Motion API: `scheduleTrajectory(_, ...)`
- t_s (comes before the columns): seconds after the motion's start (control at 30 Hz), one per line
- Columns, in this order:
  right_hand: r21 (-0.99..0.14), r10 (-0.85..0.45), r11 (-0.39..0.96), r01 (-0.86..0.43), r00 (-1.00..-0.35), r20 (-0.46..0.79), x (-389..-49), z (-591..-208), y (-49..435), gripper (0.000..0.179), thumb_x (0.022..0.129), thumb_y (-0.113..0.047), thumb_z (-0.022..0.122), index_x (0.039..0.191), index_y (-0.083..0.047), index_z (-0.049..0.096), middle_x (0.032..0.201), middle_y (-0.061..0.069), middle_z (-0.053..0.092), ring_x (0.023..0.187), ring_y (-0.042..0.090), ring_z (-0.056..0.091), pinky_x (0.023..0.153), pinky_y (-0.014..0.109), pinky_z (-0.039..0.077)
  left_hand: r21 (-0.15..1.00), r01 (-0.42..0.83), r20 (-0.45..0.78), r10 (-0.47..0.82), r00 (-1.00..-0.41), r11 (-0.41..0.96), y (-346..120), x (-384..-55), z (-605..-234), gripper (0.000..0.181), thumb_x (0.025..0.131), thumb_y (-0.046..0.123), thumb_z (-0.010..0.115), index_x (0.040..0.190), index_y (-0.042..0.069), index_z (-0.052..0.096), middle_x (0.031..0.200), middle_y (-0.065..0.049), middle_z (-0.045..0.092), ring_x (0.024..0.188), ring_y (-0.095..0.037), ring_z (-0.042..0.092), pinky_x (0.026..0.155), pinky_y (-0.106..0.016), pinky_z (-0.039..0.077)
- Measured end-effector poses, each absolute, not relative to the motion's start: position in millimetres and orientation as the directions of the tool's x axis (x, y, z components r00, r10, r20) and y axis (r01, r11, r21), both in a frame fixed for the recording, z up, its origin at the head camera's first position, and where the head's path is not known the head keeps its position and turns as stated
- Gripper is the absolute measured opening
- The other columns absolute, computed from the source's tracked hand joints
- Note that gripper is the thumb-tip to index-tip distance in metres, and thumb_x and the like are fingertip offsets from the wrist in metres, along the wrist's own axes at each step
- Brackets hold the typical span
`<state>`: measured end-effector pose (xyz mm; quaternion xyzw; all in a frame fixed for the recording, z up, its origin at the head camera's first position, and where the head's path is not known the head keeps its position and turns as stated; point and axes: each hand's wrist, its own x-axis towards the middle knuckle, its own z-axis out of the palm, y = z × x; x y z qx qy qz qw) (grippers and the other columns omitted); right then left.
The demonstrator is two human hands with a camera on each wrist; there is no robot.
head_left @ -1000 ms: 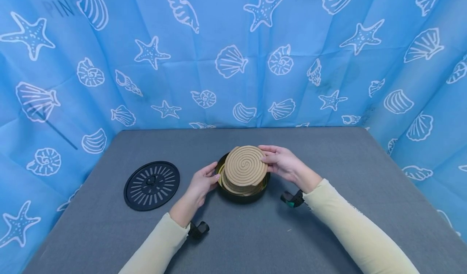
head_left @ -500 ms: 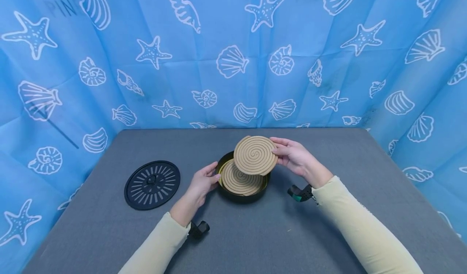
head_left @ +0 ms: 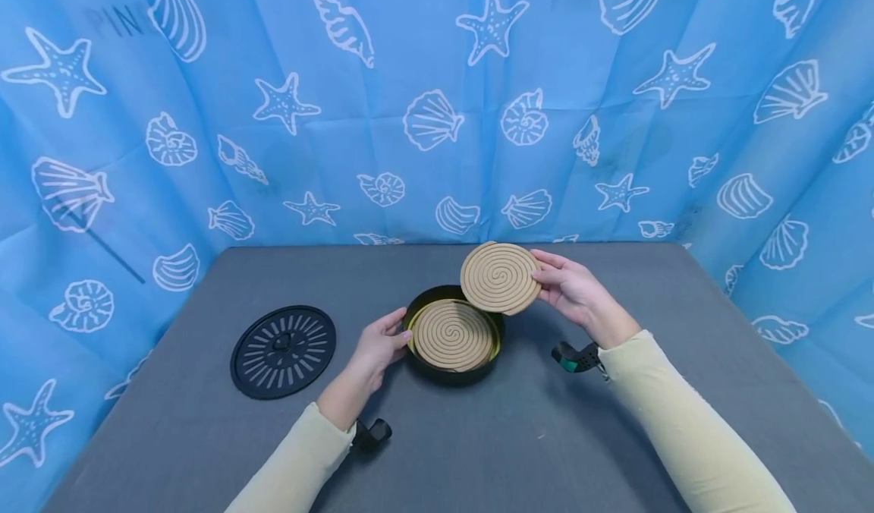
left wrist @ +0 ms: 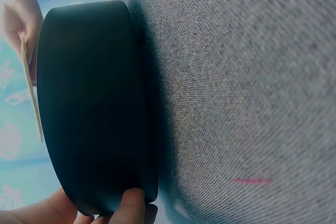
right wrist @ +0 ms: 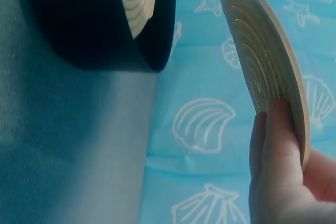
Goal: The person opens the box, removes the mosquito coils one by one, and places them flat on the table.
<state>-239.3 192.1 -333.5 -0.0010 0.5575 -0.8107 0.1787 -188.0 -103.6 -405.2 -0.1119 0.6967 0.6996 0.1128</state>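
Note:
A tan spiral mosquito coil (head_left: 501,278) is pinched at its right edge by my right hand (head_left: 573,293), raised and tilted over the far right rim of a round black tin (head_left: 454,379). Inside the tin lies another spiral coil (head_left: 452,335), with a yellow band showing around it. My left hand (head_left: 377,346) grips the tin's left side, thumb at the rim. In the left wrist view the fingers (left wrist: 131,205) curl against the tin's dark wall (left wrist: 94,103). The right wrist view shows the raised coil (right wrist: 262,51) edge-on between thumb and fingers, apart from the tin (right wrist: 89,19).
A round black slotted lid (head_left: 283,352) lies on the grey cloth-covered table (head_left: 464,452), left of the left hand. Behind the table's far edge hangs a blue curtain (head_left: 437,179) with white shells and starfish. Black wrist cameras (head_left: 372,435) sit below the hands.
My right hand has lifted the coil out of the tin, up and to the right, uncovering the coil beneath. My left hand has stayed on the tin.

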Motion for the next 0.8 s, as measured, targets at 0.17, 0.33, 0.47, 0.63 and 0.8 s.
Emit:
scheduleTrajectory(0.17,-0.884,-0.254,-0.355,0.304,-0.941,-0.222,-243.5,-334.4,198.4,0.061,0.102,0.007,0.032,0.155,-0.002,0.003,0.16,0.019,0.005,0.091,0.004,0.066,0.084,0.023,0.053,0.948,-0.317,-0.317,0.009,-0.949,-0.011,-104.6,-188.7,-405.7,0.049,0.099,0.0,0.051,0.147,0.006,0.041,0.153,-0.015,0.035,0.135,-0.031,0.041,0.104,-0.049,0.039)
scheduleTrajectory(0.33,-0.873,-0.229,-0.374,0.314,-0.943,-0.241,-248.3,-335.3,201.9,0.061,0.102,0.006,0.032,0.156,-0.005,0.005,0.161,0.016,0.006,0.096,0.004,0.065,0.086,0.023,0.052,0.945,-0.327,-0.326,0.009,-0.945,-0.019,-105.2,-189.5,-405.4,0.049,0.099,0.0,0.051,0.147,0.007,0.041,0.153,-0.015,0.035,0.134,-0.031,0.041,0.104,-0.049,0.04)
scheduleTrajectory(0.47,-0.862,-0.211,-0.387,0.327,-0.942,-0.262,-251.3,-336.5,203.2,0.062,0.102,0.006,0.031,0.156,-0.008,0.004,0.162,0.013,0.005,0.129,0.014,0.046,0.094,0.025,0.047,0.941,-0.338,-0.338,0.01,-0.941,-0.034,-105.3,-190.3,-405.4,0.049,0.099,-0.001,0.051,0.147,0.007,0.042,0.153,-0.014,0.035,0.134,-0.031,0.042,0.104,-0.048,0.04)
scheduleTrajectory(0.63,-0.828,-0.183,-0.443,0.343,-0.939,-0.291,-255.1,-338.2,203.3,0.063,0.102,0.007,0.028,0.157,-0.011,0.003,0.162,0.009,0.004,0.143,0.021,0.018,0.102,0.027,0.036,0.942,-0.334,-0.334,0.008,-0.942,-0.036,-105.3,-189.2,-404.2,0.049,0.099,-0.001,0.051,0.147,0.006,0.042,0.153,-0.015,0.035,0.134,-0.031,0.042,0.103,-0.048,0.04)
scheduleTrajectory(0.8,-0.794,-0.141,-0.493,0.355,-0.934,-0.33,-260.0,-341.7,203.2,0.064,0.102,0.008,0.028,0.157,-0.014,0.005,0.162,0.005,0.005,0.143,0.019,0.019,0.102,0.026,0.034,0.943,-0.332,-0.333,-0.002,-0.943,-0.03,-105.2,-188.4,-403.8,0.049,0.099,0.0,0.052,0.147,0.007,0.043,0.153,-0.014,0.035,0.133,-0.031,0.043,0.103,-0.047,0.041)
